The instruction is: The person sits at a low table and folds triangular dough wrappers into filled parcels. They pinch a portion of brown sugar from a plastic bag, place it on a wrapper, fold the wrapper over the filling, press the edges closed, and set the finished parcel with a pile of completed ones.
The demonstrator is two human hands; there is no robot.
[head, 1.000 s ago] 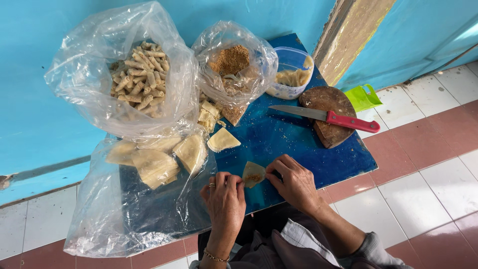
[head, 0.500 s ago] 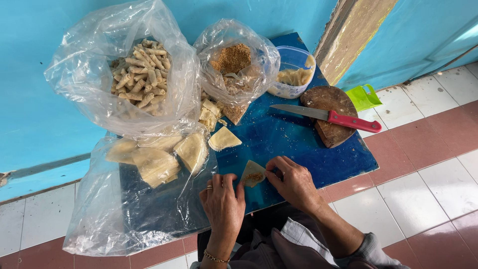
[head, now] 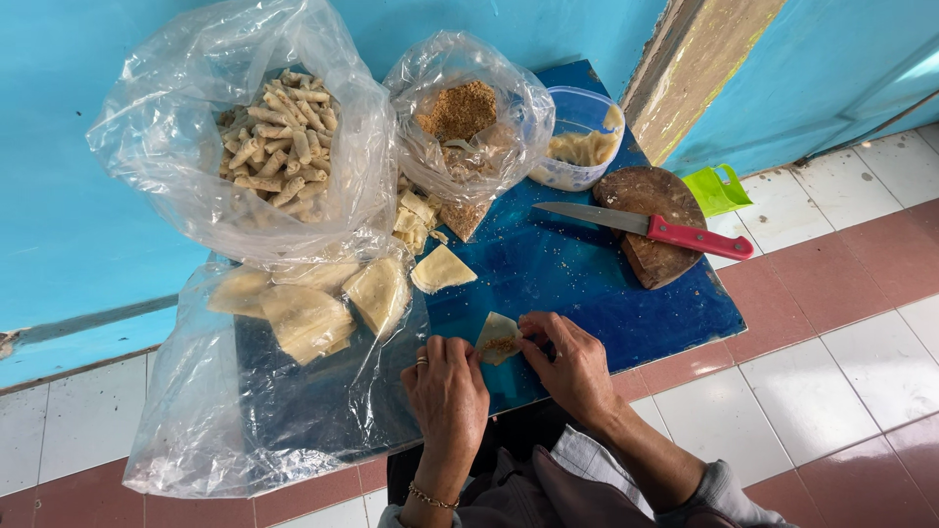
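My left hand (head: pixel 448 391) and my right hand (head: pixel 570 364) both hold a small pale pastry wrapper (head: pixel 497 337) with a bit of brown filling on it, just above the near edge of the blue table (head: pixel 587 284). The fingers of both hands pinch its edges. A loose folded wrapper (head: pixel 441 269) lies on the table just beyond. More pale wrappers (head: pixel 313 308) rest on a clear plastic bag to the left.
A clear bag of finished rolls (head: pixel 279 147) stands at the back left, a bag of brown crumb filling (head: pixel 465 112) beside it. A plastic tub (head: pixel 585 147), a red-handled knife (head: pixel 650 227) on a round wooden board (head: pixel 655 196) and a green scoop (head: pixel 719 188) lie at right.
Both hands have stayed on the wrapper, with the fingers shifting slightly as they fold it. Nothing else has moved.
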